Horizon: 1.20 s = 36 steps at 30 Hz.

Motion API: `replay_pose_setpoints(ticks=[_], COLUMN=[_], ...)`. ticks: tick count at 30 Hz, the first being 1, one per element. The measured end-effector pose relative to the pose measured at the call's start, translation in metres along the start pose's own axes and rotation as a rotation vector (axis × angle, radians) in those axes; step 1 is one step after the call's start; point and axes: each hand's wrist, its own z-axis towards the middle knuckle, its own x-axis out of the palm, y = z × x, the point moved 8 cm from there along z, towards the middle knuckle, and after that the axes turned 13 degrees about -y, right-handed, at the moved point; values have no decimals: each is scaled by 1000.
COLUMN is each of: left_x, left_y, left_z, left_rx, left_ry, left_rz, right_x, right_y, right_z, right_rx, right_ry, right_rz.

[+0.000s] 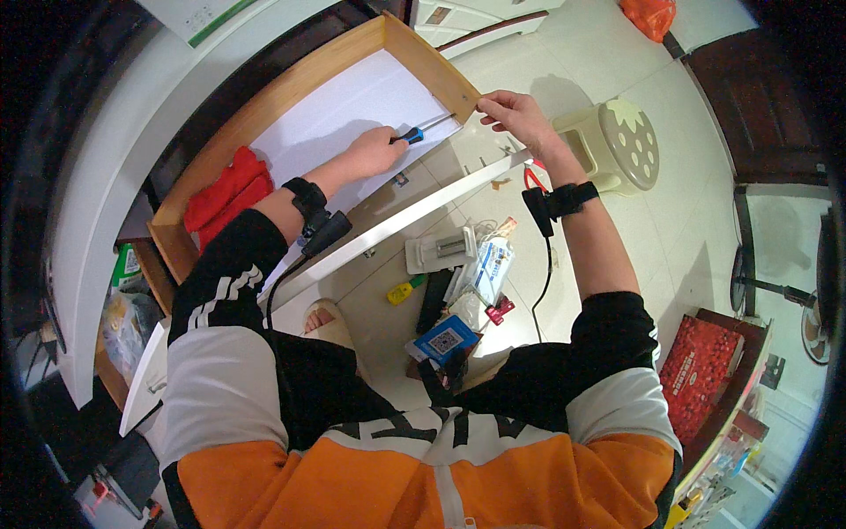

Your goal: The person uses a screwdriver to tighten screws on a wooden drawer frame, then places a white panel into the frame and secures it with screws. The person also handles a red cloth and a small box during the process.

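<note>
My left hand (376,152) is closed around the blue-and-black handle of a screwdriver (412,134). Its thin shaft points right, toward the near end of the drawer's right side. At that same corner of the wooden drawer (445,79), the fingers of my right hand (515,116) are pinched together; what they hold, if anything, is too small to make out. A long white panel (414,222) stands below both hands, apart from the drawer's open near side. Short pegs stick out along its far face. Red cloth (231,196) lies at the drawer's left end.
On the floor lie a yellow-handled tool (405,290), a blue card with a square code (445,340), a white-and-blue packet (490,269) and a pale plastic case (441,250). A cream stool (617,145) stands at the right. Black cables hang from both wrist straps.
</note>
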Motion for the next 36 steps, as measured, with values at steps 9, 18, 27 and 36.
replay_pose_setpoints(ticks=[9,18,27,36], left_x=[-10,-14,1,-16], left_y=[-25,-23,-3,-27], left_z=[-17,-15,1,-7], left_rx=[137,107,-52,215], left_ry=[-127,-156,54,-192], left_rz=[176,12,-90,68], right_x=[1,0,0,1], right_y=[1,-1,-2,-2], right_z=[-2,-1,-3,-2], right_rx=[-7,-13,3,3], right_ry=[-5,-2,4,-4], right_rz=[22,35,40,32])
